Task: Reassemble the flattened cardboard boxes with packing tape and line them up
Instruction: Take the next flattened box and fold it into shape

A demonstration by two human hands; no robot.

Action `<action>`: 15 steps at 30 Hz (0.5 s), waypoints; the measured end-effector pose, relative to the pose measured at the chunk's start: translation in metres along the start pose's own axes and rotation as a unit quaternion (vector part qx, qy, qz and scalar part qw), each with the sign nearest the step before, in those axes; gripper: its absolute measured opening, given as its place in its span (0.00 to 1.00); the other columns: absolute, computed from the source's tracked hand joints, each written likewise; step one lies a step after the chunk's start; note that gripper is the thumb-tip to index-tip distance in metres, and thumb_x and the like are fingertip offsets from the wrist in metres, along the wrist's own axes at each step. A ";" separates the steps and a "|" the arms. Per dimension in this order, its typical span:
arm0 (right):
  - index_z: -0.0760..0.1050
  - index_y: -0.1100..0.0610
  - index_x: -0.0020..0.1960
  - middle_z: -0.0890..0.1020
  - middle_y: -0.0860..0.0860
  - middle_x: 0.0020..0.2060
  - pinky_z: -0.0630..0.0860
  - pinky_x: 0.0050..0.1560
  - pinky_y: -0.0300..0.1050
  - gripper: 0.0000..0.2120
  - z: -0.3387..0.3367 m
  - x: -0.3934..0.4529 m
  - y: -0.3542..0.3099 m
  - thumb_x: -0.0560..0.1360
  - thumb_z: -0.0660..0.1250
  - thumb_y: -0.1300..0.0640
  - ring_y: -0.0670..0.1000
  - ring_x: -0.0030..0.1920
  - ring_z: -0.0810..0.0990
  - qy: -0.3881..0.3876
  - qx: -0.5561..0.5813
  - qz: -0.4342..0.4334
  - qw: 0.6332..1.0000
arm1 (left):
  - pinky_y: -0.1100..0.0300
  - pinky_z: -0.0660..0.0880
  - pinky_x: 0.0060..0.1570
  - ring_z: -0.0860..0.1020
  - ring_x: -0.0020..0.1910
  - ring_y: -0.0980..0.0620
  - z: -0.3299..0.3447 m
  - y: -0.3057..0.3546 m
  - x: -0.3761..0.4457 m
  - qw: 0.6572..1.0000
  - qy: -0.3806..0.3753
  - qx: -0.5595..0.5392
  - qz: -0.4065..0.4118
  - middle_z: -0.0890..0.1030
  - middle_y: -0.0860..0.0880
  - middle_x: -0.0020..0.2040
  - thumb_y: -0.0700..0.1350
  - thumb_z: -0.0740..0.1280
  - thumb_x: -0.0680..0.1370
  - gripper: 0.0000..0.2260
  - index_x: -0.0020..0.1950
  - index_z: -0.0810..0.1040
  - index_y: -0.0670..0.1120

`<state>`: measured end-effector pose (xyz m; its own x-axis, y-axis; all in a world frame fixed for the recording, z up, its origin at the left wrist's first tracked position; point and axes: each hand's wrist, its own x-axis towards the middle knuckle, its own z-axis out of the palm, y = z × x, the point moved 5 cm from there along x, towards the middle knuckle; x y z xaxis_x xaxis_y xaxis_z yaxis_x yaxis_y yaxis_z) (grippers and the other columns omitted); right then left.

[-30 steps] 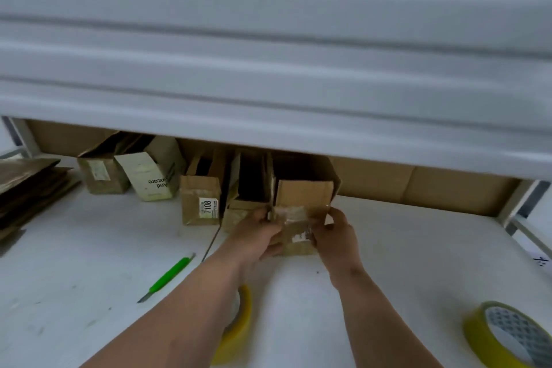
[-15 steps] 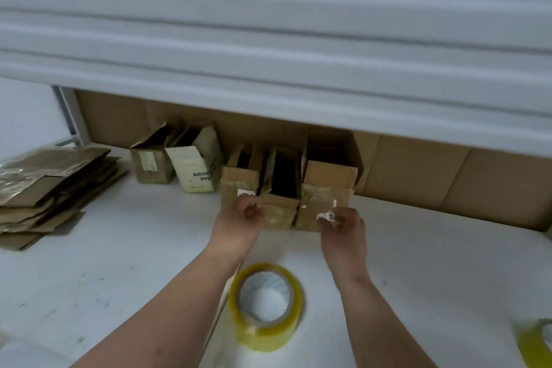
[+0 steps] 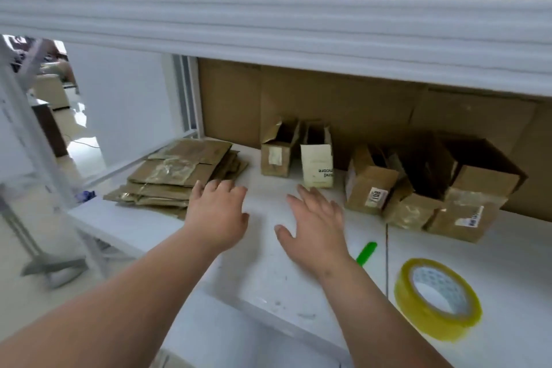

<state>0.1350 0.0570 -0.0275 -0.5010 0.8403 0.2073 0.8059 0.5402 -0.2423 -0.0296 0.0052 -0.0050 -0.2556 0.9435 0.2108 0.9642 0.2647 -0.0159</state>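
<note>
Both hands have let go of the small brown cardboard box with the white label (image 3: pixel 461 212), which now stands at the right end of the row along the back of the white table (image 3: pixel 268 278). The left hand (image 3: pixel 219 212) and right hand (image 3: pixel 316 227) now hang over the table with fingers spread, each grip apart and holding nothing. They are reaching toward the stack of flattened brown cardboard boxes (image 3: pixel 179 176) at the table's back left corner; the left fingertips are just beside it. That box looks finished, so the next flat one is probably due. The roll of yellow packing tape (image 3: pixel 437 297) lies near the table's front right, a green-handled cutter (image 3: pixel 366 252) beside it.
</note>
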 end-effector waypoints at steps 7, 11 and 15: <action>0.54 0.46 0.79 0.48 0.47 0.80 0.41 0.77 0.59 0.31 0.053 0.054 -0.076 0.79 0.57 0.39 0.50 0.79 0.42 -0.057 -0.019 -0.044 0.997 | 0.41 0.48 0.77 0.60 0.75 0.44 0.007 -0.103 0.018 0.999 -0.025 0.042 -0.022 0.67 0.48 0.73 0.54 0.60 0.79 0.20 0.72 0.67 0.53; 0.55 0.46 0.79 0.49 0.47 0.80 0.42 0.77 0.59 0.31 0.077 0.104 -0.114 0.79 0.58 0.40 0.50 0.79 0.44 -0.066 -0.010 -0.069 0.995 | 0.41 0.47 0.77 0.59 0.76 0.45 0.026 -0.150 0.040 0.997 -0.045 0.048 -0.045 0.66 0.49 0.74 0.53 0.60 0.79 0.23 0.74 0.64 0.54; 0.53 0.46 0.79 0.49 0.46 0.80 0.43 0.77 0.58 0.33 0.097 0.154 -0.143 0.78 0.57 0.37 0.50 0.79 0.44 -0.070 0.002 -0.077 0.995 | 0.42 0.46 0.77 0.56 0.77 0.47 0.044 -0.189 0.064 0.995 -0.067 0.038 -0.066 0.62 0.50 0.77 0.52 0.57 0.80 0.24 0.77 0.60 0.56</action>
<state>-0.0876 0.1134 -0.0532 -0.6571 0.7460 0.1083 0.7155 0.6624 -0.2220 -0.2309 0.0246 -0.0314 -0.3912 0.9165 0.0835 0.9150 0.3970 -0.0714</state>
